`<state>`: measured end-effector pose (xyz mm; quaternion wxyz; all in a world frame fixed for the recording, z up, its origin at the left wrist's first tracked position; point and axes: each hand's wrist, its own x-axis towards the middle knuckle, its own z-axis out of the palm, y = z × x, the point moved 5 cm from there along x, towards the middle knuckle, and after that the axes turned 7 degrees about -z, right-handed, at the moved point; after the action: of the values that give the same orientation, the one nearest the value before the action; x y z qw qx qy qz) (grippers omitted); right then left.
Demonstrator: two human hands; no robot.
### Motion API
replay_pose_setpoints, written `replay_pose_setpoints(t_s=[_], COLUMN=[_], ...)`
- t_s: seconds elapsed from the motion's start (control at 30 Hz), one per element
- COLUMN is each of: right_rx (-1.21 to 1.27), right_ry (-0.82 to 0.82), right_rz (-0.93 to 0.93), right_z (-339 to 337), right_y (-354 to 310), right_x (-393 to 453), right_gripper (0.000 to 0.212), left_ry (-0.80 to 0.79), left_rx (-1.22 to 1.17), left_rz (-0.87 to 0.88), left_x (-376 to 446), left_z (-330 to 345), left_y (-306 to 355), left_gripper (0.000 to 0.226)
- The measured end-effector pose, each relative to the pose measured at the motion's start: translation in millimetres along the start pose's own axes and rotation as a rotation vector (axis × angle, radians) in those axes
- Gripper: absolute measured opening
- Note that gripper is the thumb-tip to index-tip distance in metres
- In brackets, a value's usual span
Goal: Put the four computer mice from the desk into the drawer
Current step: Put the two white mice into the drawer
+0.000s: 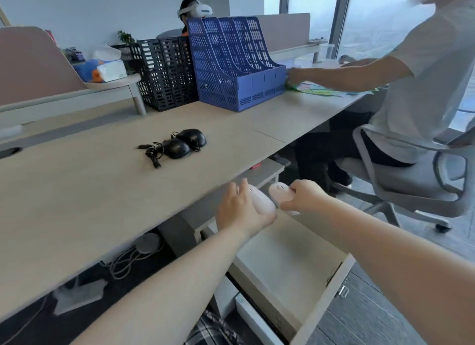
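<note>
Two black wired mice [183, 142] lie side by side on the wooden desk [77, 190], their cables bunched to the left. Just past the desk's front edge, my left hand [240, 211] grips a pale pink mouse [262, 202]. My right hand [302, 196] holds a second pale pink mouse [281, 193] beside it. Both hands hover over the far end of the open drawer [290, 262], which is pulled out below the desk. The drawer's pale floor shows nothing in it.
A blue file rack [236, 64] and a black one [167, 72] stand at the back of the desk. A seated person [424, 82] on a grey office chair [411, 180] works at the right. Cables [128, 259] hang under the desk.
</note>
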<state>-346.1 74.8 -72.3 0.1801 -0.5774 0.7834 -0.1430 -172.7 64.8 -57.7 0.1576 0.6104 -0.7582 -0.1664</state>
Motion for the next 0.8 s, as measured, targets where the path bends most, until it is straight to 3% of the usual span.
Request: replay_pose_setpoints(t_s=[0.23,0.37,0.8], right_rx=[-0.037,0.005,-0.096], right_ry=[-0.139,-0.162,-0.216], right_rz=[0.017,0.023,-0.07], right_z=[56.3,83.7,135.7], right_y=[33.6,36.4,22.2], right_x=[2.0,21.8,79.2], right_gripper=[0.044,0.054,0.046], left_ry=[-0.183,-0.252,-0.342], left_rx=[0.129,0.175,0.296], left_rz=[-0.108,-0.148,-0.241], left_x=[-10.4,7.3,63.0], left_z=[77.8,101.1,144.1], left_y=[-16.7,-29.1,-67.6], left_gripper=[0.1,0.102,0.101])
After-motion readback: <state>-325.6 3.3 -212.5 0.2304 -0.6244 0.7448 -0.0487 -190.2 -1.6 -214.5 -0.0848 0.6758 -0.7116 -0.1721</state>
